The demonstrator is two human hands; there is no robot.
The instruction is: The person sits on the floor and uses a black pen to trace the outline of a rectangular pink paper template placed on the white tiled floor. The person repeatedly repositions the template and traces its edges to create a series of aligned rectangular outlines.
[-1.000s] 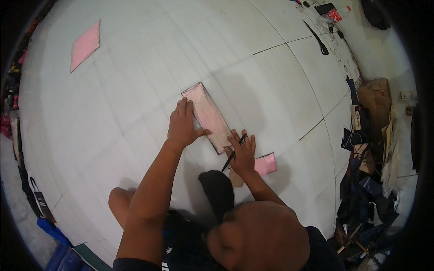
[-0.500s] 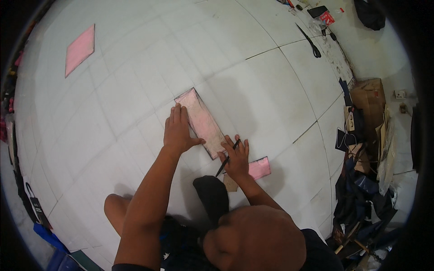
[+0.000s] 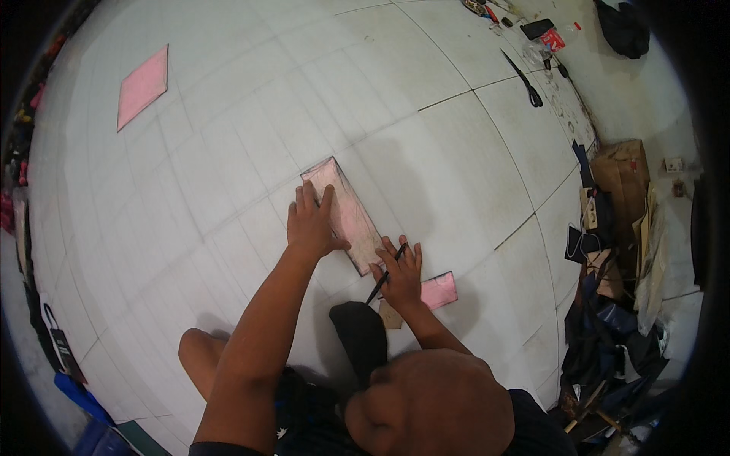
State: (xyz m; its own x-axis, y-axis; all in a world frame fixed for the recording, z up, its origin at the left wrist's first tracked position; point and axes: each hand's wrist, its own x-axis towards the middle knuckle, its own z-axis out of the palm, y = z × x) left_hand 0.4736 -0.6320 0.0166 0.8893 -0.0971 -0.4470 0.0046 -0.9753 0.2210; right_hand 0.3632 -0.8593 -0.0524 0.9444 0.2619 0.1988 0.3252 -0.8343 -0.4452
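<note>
A long pink rectangular piece (image 3: 351, 211) with dark edges lies on the white tiled floor (image 3: 251, 129) before me. Along its left side rests my left hand (image 3: 310, 228), fingers spread, index finger reaching over the pink surface and thumb at the lower edge. My right hand (image 3: 403, 280) touches the piece's lower right corner, with a slim black pen (image 3: 377, 288) lodged between its fingers. Beside the right wrist lies a smaller pink piece (image 3: 439, 290), partly covered, and a brown piece (image 3: 391, 316) shows below the hand. A dark-socked foot (image 3: 359, 334) is close by.
Another pink piece (image 3: 143, 89) lies at the far left. Black scissors (image 3: 525, 82) are on the floor at the far right. A cardboard box (image 3: 620, 178) and a heap of dark cloth (image 3: 608, 334) line the right wall. A blue item (image 3: 84, 397) sits at the lower left.
The left hand's fingers have spread, with the index finger now over the long pink piece. The right hand keeps the pen at the same corner. The whole view has shifted slightly.
</note>
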